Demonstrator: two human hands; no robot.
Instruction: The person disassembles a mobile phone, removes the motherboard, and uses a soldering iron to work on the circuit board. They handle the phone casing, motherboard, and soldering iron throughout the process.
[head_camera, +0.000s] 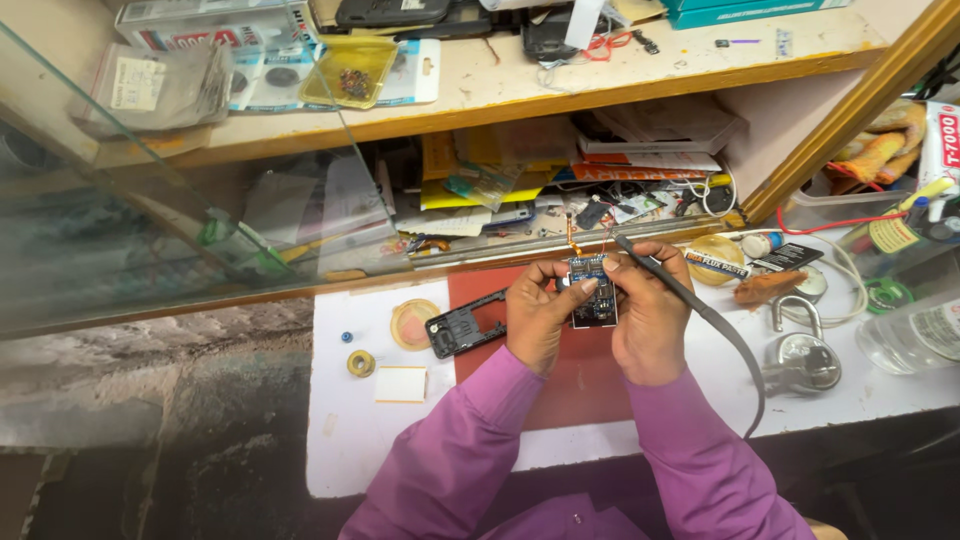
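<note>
My left hand (538, 312) grips a small phone circuit board (591, 292) from its left side, held above a red mat (590, 385). My right hand (650, 310) steadies the board's right edge and holds a thin grey soldering iron (680, 295) whose tip points up-left past my fingers; its cable (745, 360) trails down to the right. Thin orange wires (572, 238) rise from the top of the board. A black phone housing (465, 324) lies on the mat just left of my left hand. Both arms wear purple sleeves.
A white bench top (350, 440) carries a yellow round tin lid (414, 323), a small tape roll (361, 363) and a white pad (401, 384). A metal padlock (797, 350), flux tin (716, 262), bottles (915, 335) stand right. Cluttered shelves (600, 90) and a glass pane (180, 220) rise behind.
</note>
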